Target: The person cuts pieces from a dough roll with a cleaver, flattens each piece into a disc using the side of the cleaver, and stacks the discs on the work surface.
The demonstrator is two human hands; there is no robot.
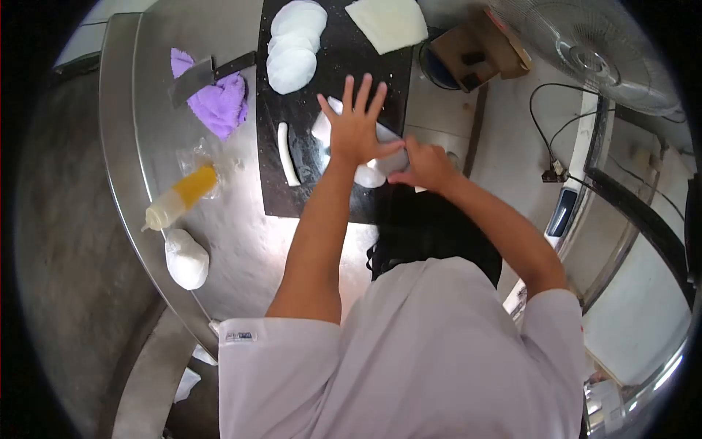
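Observation:
My left hand (355, 135) lies flat with its fingers spread, on or just over a grey flat blade (392, 150) on the black board (281, 201). Close beside it, my right hand (430, 167) is closed at the blade's right end; its handle is hidden in the fist. White dough (370, 177) shows below the blade, and more pale material peeks out left of my left hand. A strip of white dough (288, 155) lies to the left. Overlapping white rounds (292, 69) rest at the board's far end.
On the steel table (241, 256) at left are a purple cloth (219, 106) under a cleaver (194, 80), a squeeze bottle with yellow contents (183, 197) and a white bundle (187, 262). A pale cloth (391, 22) covers the board's far right corner. A fan (592, 58) stands at right.

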